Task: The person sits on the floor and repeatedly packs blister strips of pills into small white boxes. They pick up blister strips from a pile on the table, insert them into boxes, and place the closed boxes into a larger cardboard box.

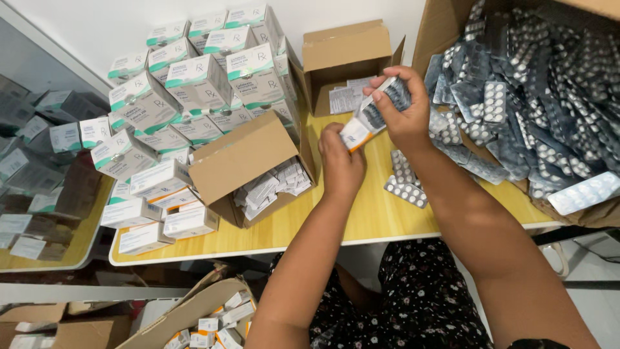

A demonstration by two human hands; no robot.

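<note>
Though held, carton [363, 126] diagonal, upper-right

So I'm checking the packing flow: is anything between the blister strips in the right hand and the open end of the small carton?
Nothing visible. The right hand holds the blister strips right at the small carton, which the left hand grips from below.

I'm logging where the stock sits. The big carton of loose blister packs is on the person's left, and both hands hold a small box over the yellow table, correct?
Not quite: the head view shows the big carton of blister packs on the person's right, not left. The rest holds: the left hand and right hand hold a small box over the yellow table.
</note>
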